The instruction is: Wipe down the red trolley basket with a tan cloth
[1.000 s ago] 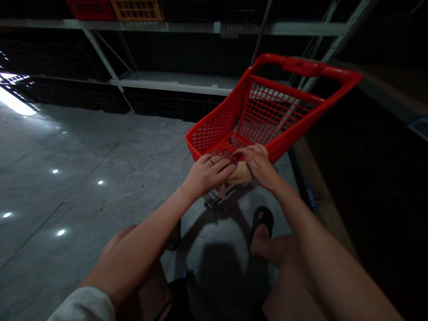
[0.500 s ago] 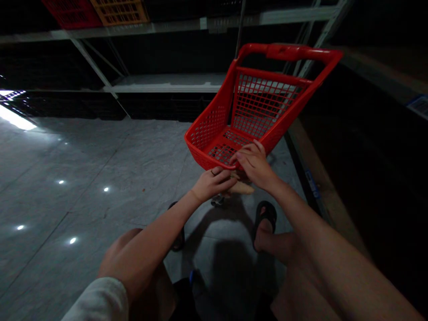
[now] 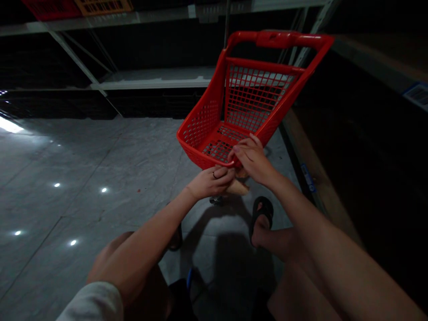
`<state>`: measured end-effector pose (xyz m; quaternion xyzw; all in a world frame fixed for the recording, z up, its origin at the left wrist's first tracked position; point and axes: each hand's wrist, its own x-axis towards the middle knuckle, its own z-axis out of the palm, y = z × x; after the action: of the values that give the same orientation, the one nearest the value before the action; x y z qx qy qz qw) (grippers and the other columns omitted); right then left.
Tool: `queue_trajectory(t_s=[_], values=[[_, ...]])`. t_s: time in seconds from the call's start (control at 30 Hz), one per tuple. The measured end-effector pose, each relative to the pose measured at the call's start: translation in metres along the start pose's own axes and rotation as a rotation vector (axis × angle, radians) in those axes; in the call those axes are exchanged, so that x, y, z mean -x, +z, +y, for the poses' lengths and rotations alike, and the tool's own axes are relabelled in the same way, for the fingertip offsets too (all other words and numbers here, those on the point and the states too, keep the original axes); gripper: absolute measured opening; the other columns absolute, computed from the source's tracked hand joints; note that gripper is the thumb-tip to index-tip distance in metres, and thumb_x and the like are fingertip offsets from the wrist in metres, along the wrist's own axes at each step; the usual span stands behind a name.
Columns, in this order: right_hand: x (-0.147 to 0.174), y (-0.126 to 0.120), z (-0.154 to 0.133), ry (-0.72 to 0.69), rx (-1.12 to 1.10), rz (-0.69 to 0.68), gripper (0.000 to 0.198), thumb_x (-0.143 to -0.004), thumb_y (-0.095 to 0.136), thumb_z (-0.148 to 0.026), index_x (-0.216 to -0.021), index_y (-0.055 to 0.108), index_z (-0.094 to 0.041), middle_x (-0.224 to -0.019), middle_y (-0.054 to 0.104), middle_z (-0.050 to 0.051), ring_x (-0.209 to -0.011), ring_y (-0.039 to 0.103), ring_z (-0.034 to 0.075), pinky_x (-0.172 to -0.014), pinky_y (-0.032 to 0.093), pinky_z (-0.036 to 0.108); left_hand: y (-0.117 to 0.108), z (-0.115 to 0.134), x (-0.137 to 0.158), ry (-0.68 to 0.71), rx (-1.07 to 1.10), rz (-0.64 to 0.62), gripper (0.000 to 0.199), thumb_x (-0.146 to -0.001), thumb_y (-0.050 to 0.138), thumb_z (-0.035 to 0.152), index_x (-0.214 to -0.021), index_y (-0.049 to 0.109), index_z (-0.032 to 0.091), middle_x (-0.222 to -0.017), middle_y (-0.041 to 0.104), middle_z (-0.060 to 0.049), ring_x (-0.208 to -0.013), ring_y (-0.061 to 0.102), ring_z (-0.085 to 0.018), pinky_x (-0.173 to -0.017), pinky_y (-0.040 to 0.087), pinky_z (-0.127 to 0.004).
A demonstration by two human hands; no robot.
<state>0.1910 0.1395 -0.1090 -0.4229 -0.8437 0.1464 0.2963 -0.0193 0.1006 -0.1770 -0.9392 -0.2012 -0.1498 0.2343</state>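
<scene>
A red plastic shopping cart [image 3: 205, 118] stands ahead of me, its latticed basket holding nothing that I can see. My right hand [image 3: 250, 156] is closed over the rim at the basket's near right corner, fingertips inside. Just below that rim, my left hand [image 3: 216, 179], with a ring on one finger, is curled round a tan piece of cloth [image 3: 238, 188]. One end of the cloth sticks out to the right under the basket; the rest is hidden by my fingers. A small wheel [image 3: 216, 200] shows beneath my left hand.
A pale metal rack [image 3: 157, 84] runs behind the cart, with a red crate [image 3: 53, 8] and a yellow crate [image 3: 103, 5] on its upper level. Dark shelving with a blue-and-white label [image 3: 417, 95] borders the right. My sandalled foot [image 3: 262, 218] rests on the grey floor [image 3: 110, 156].
The view has shifted slightly, so the cart and rack appear higher and further left. Both hands stay at the cart's near corner; the cloth's visible end has changed shape a little.
</scene>
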Motion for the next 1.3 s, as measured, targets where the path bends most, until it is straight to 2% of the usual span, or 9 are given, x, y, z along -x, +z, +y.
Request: queue_trajectory(t_s=[0.23, 0.37, 0.5, 0.67, 0.83, 0.93, 1.03, 1.17, 1.3], values=[[0.002, -0.003, -0.001, -0.045, 0.057, -0.052, 0.059, -0.109, 0.022, -0.042, -0.092, 0.078, -0.03, -0.092, 0.075, 0.003, -0.11, 0.061, 0.024, -0.126, 0.022, 0.054, 0.029, 0.0, 0.037, 0.034, 0.161, -0.239, 0.041, -0.088, 0.067, 0.011, -0.124, 0.072, 0.029, -0.146, 0.062, -0.002, -0.124, 0.062, -0.018, -0.108, 0.052, -0.034], [0.001, -0.002, -0.004, -0.035, 0.112, -0.056, 0.057, -0.109, 0.023, -0.038, -0.091, 0.076, -0.028, -0.093, 0.075, 0.003, -0.11, 0.06, 0.024, -0.125, 0.022, 0.053, -0.002, -0.015, 0.033, 0.058, 0.1, -0.044, 0.039, -0.093, 0.062, 0.013, -0.13, 0.068, 0.023, -0.139, 0.066, -0.005, -0.124, 0.062, -0.02, -0.109, 0.053, -0.034], [-0.004, 0.0, -0.006, -0.034, 0.165, -0.036, 0.053, -0.107, 0.028, -0.034, -0.086, 0.075, -0.028, -0.089, 0.075, 0.004, -0.104, 0.059, 0.025, -0.121, 0.025, 0.054, -0.024, -0.023, 0.028, -0.045, 0.036, 0.144, 0.042, -0.097, 0.056, 0.009, -0.136, 0.061, 0.021, -0.128, 0.069, -0.007, -0.123, 0.062, -0.018, -0.109, 0.054, -0.036], [-0.007, 0.004, -0.017, -0.126, 0.271, -0.111, 0.046, -0.105, 0.033, -0.027, -0.081, 0.072, -0.024, -0.084, 0.076, 0.005, -0.093, 0.06, 0.024, -0.111, 0.033, 0.046, 0.02, -0.01, 0.033, 0.053, 0.15, 0.01, 0.02, -0.098, 0.058, 0.014, -0.108, 0.072, 0.022, -0.118, 0.073, -0.005, -0.119, 0.065, -0.02, -0.101, 0.058, -0.038], [-0.005, 0.011, -0.033, -0.194, 0.431, -0.184, 0.037, -0.102, 0.039, -0.024, -0.084, 0.071, -0.02, -0.088, 0.078, 0.008, -0.087, 0.061, 0.025, -0.096, 0.037, 0.042, 0.064, 0.007, 0.04, -0.047, 0.264, -0.142, 0.017, -0.097, 0.059, 0.015, -0.103, 0.074, 0.021, -0.111, 0.074, -0.008, -0.105, 0.069, -0.018, -0.086, 0.059, -0.032], [-0.005, 0.014, -0.036, -0.207, 0.463, -0.186, 0.04, -0.104, 0.037, -0.025, -0.083, 0.071, -0.021, -0.087, 0.078, 0.007, -0.087, 0.061, 0.024, -0.094, 0.035, 0.042, 0.052, 0.0, 0.036, 0.039, 0.26, -0.125, 0.02, -0.099, 0.055, 0.015, -0.105, 0.073, 0.021, -0.115, 0.074, -0.008, -0.106, 0.069, -0.016, -0.085, 0.058, -0.029], [-0.007, 0.013, -0.034, -0.217, 0.428, -0.194, 0.043, -0.105, 0.037, -0.026, -0.08, 0.072, -0.022, -0.084, 0.079, 0.006, -0.086, 0.06, 0.023, -0.095, 0.035, 0.042, 0.018, -0.018, 0.035, 0.045, 0.207, -0.044, 0.024, -0.1, 0.053, 0.014, -0.111, 0.072, 0.024, -0.121, 0.074, -0.006, -0.117, 0.066, -0.016, -0.096, 0.056, -0.033], [-0.009, 0.009, -0.03, -0.229, 0.325, -0.224, 0.045, -0.103, 0.04, -0.026, -0.073, 0.072, -0.021, -0.077, 0.077, 0.005, -0.081, 0.06, 0.021, -0.092, 0.035, 0.041, -0.021, -0.037, 0.045, -0.147, 0.138, 0.082, 0.03, -0.099, 0.056, 0.015, -0.121, 0.068, 0.031, -0.121, 0.073, -0.003, -0.121, 0.064, -0.018, -0.104, 0.054, -0.039], [-0.006, 0.005, -0.023, -0.21, 0.257, -0.214, 0.04, -0.1, 0.045, -0.025, -0.072, 0.073, -0.021, -0.076, 0.077, 0.004, -0.081, 0.061, 0.019, -0.092, 0.034, 0.04, -0.013, -0.034, 0.058, -0.33, 0.106, 0.189, 0.029, -0.1, 0.053, 0.016, -0.121, 0.07, 0.029, -0.121, 0.072, -0.005, -0.123, 0.062, -0.021, -0.102, 0.055, -0.04]])
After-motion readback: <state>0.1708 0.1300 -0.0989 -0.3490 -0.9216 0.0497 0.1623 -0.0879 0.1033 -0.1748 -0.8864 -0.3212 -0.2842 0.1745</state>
